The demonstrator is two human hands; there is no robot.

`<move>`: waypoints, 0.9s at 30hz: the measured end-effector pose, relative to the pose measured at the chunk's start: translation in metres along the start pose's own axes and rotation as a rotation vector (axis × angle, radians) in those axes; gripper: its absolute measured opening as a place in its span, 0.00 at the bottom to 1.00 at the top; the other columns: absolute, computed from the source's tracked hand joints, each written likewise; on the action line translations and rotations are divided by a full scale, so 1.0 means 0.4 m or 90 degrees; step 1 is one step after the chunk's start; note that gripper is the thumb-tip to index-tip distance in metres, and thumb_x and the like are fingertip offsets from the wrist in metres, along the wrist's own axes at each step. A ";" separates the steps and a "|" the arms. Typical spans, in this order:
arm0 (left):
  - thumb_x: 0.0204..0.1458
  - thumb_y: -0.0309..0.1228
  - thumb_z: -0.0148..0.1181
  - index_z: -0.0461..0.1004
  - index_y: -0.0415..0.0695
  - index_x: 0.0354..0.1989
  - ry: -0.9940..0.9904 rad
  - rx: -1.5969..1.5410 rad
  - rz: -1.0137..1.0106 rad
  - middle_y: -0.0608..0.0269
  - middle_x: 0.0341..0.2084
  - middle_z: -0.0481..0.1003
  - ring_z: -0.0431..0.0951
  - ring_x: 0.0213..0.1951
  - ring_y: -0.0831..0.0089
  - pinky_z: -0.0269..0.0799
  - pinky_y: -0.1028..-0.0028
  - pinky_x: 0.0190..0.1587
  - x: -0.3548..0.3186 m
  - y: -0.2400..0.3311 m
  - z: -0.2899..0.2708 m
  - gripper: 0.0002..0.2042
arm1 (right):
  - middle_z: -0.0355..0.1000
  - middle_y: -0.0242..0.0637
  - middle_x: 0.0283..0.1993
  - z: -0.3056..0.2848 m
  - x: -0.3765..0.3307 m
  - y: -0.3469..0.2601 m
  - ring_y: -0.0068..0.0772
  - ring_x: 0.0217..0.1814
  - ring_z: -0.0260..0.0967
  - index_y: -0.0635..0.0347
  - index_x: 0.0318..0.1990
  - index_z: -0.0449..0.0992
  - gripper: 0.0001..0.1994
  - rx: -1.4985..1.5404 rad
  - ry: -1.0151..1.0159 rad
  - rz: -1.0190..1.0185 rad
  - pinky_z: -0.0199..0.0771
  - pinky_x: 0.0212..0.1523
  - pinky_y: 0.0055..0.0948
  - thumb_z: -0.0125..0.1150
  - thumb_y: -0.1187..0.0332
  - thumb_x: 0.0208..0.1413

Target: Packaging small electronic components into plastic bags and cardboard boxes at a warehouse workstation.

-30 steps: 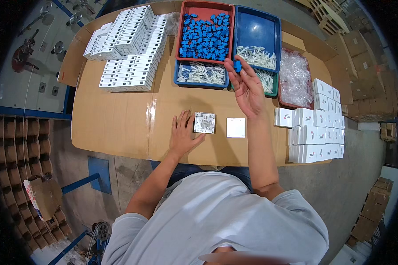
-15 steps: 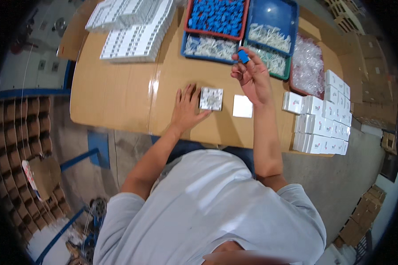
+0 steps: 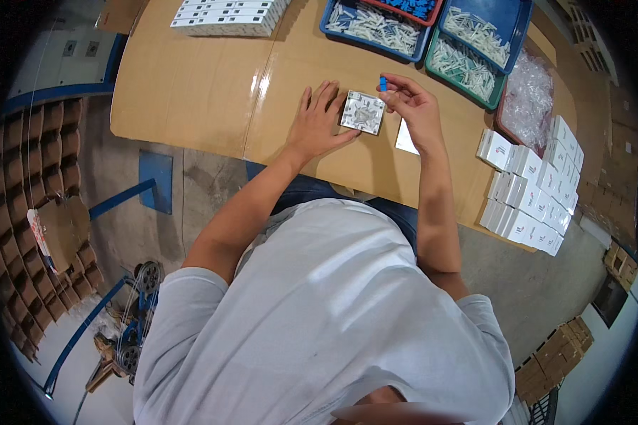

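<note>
Lying flat on the cardboard tabletop, my left hand (image 3: 317, 126) has its fingers spread. Its thumb reaches to the lower left corner of a square white plastic housing (image 3: 363, 112), which lies with its ribbed inner side up. Between thumb and fingertips, my right hand (image 3: 416, 108) pinches a small blue plastic block (image 3: 383, 83). The block is just above and right of the housing's far right corner. Below the right hand lies a smooth white square plate (image 3: 406, 139), partly hidden by the wrist.
Far off stand blue trays (image 3: 376, 47) and a green tray (image 3: 452, 86) of small white parts, plus a red tray (image 3: 425, 20) of blue blocks. A bin of clear bags (image 3: 528, 92) and stacked white boxes (image 3: 528, 191) line the right. More white units (image 3: 227, 20) stand far left.
My right hand has come down toward the housing with the blue block. My left hand stays beside the housing. The whole view has shifted, so the table sits higher.
</note>
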State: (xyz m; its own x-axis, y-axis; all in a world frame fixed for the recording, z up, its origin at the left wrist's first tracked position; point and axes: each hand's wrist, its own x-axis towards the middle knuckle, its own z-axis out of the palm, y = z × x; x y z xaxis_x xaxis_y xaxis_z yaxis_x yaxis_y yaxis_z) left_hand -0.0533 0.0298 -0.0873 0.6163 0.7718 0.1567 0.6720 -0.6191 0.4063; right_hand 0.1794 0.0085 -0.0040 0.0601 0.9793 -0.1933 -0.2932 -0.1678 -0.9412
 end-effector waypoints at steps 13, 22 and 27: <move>0.51 0.61 0.62 0.63 0.46 0.71 -0.005 0.010 0.012 0.50 0.71 0.58 0.52 0.75 0.54 0.43 0.45 0.75 0.001 0.001 -0.007 0.43 | 0.75 0.39 0.48 0.034 0.021 0.162 0.40 0.47 0.74 0.61 0.48 0.80 0.17 -0.626 0.051 -0.276 0.74 0.47 0.33 0.74 0.71 0.50; 0.53 0.65 0.57 0.64 0.46 0.71 -0.008 0.020 0.011 0.51 0.71 0.58 0.50 0.75 0.56 0.39 0.46 0.76 0.002 -0.003 0.001 0.43 | 0.75 0.33 0.51 0.037 0.042 0.192 0.42 0.57 0.70 0.55 0.46 0.82 0.17 -0.674 0.055 -0.291 0.67 0.56 0.40 0.74 0.67 0.48; 0.53 0.64 0.57 0.64 0.45 0.70 -0.005 0.024 0.013 0.50 0.71 0.59 0.51 0.75 0.55 0.40 0.45 0.75 0.003 -0.001 0.000 0.43 | 0.75 0.31 0.51 0.035 0.046 0.197 0.40 0.58 0.70 0.54 0.46 0.82 0.17 -0.695 0.055 -0.282 0.66 0.56 0.39 0.74 0.66 0.48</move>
State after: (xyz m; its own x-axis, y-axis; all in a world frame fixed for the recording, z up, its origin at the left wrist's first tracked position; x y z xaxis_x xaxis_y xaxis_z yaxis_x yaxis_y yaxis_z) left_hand -0.0528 0.0312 -0.0874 0.6334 0.7577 0.1571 0.6741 -0.6400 0.3689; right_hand 0.1440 0.0148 -0.0779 0.0280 0.9725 0.2314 0.7380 0.1360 -0.6609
